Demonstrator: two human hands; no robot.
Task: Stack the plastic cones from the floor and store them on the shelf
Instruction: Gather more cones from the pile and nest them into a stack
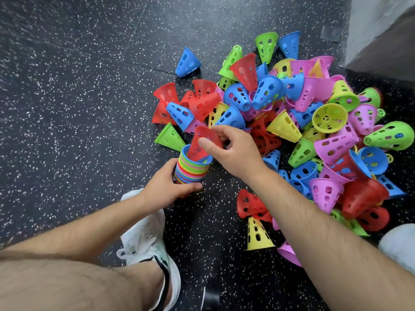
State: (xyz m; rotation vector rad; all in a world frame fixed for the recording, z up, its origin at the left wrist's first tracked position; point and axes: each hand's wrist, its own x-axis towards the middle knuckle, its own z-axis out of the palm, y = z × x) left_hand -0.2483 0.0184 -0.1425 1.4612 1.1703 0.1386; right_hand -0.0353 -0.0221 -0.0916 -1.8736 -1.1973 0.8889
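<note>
Stack (pixel 193 170) first: your left hand (pixel 167 182) grips this column of nested cones low on its side, fingers (pixel 190 187) curled round it, thumb across the near face. The stack stands with its open mouth up, and the top rim is blue. It is not clear whether its base touches the floor (pixel 67 86).

Your right hand (pixel 233 151) is just above the stack and to its right. It pinches a red cone (pixel 203 142) by the wide rim, thumb on the near side and the other fingers curled over the far side. That cone leans, with its narrow end already inside the mouth of the stack and its wide end up, away from you.

Beyond the stack and spreading to its right lies the loose pile (pixel 292 122): red, blue, green, yellow and pink cones, all with holes in their walls, tumbled on their sides and over each other. A green cone (pixel 169 136) lies just left of the stack's top. A lone blue cone (pixel 187 62) sits well beyond the stack, apart from the pile. A yellow cone (pixel 257 235) stands upright nearer to you than the stack, to its right.

Your white shoe (pixel 146 239) is planted just on the near side of the stack, under your left wrist. The floor is dark and speckled white.
</note>
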